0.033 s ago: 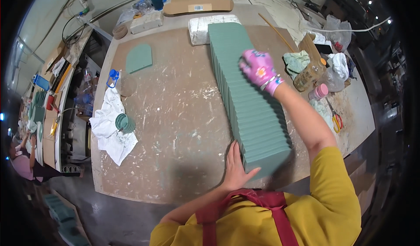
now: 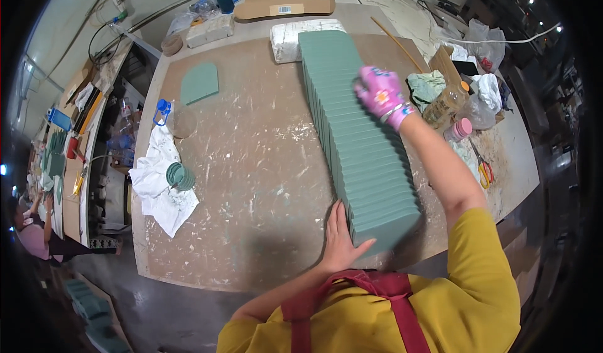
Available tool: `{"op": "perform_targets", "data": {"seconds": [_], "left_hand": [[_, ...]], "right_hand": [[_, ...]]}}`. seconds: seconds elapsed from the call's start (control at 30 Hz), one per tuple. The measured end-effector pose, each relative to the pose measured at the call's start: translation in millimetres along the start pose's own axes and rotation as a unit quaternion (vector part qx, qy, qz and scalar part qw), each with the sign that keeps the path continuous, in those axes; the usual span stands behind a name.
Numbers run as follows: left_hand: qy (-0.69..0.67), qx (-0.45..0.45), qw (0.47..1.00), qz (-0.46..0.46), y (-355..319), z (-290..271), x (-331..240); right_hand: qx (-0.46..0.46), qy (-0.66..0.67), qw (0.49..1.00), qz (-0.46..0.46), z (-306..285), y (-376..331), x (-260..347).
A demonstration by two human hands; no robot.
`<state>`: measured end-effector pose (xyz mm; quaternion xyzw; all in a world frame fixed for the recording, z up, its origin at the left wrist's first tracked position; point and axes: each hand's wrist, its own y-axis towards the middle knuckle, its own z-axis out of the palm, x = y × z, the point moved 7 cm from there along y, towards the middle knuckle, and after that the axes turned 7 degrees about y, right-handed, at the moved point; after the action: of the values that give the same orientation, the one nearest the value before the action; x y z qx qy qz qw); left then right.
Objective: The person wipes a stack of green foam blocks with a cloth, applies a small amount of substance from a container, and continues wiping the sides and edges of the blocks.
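Observation:
A long row of green-grey arched slabs (image 2: pixel 370 171) stands packed face to face, running from near me toward the back of the table. My right hand (image 2: pixel 381 94), in a pink flowered glove, is curled closed at the row's upper right edge; whatever is inside its fingers is hidden. My bare left hand (image 2: pixel 341 240) lies against the near left corner, fingers stretched along the side and thumb apart on the front face. A white block (image 2: pixel 286 44) touches the far end of the row. One loose green slab (image 2: pixel 200 83) lies flat at the far left.
On the left, a white cloth (image 2: pixel 157 193) lies under a small green ringed pot (image 2: pixel 180 176), near a clear jug with a blue cap (image 2: pixel 163 108). Bottles (image 2: pixel 444 105), a green rag (image 2: pixel 426 88) and scissors (image 2: pixel 485 168) sit at right. A cardboard box (image 2: pixel 286 1) stands behind.
My gloved right hand has shifted slightly to the right, toward the edge of the slab row. My left hand keeps its place on the near corner.

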<state>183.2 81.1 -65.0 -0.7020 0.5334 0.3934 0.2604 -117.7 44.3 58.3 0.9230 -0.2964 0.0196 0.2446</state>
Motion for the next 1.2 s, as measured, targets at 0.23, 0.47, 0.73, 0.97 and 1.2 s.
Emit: {"op": "perform_targets", "data": {"seconds": [0.23, 0.47, 0.73, 0.97, 1.2], "left_hand": [[0.016, -0.019, 1.0, 0.012, -1.8, 0.7, 1.9], [-0.012, -0.025, 1.0, 0.008, 1.0, 1.8, -0.8], [-0.016, -0.018, 1.0, 0.013, 3.2, 3.1, 0.6], [0.009, -0.01, 1.0, 0.004, -0.4, 3.6, 4.0], [0.003, -0.024, 1.0, 0.017, -3.1, 6.6, -0.2]], "right_hand": [[-0.026, 0.083, 0.995, -0.051, -10.3, 3.5, 19.0], [0.024, -0.015, 0.999, 0.046, -16.2, -2.1, -25.0], [0.02, -0.055, 0.998, 0.023, -23.8, -0.6, -18.5], [0.045, 0.081, 0.989, -0.118, -1.1, -6.7, 60.5], [-0.016, 0.199, 0.973, 0.119, -17.8, -1.8, -29.1]]}}
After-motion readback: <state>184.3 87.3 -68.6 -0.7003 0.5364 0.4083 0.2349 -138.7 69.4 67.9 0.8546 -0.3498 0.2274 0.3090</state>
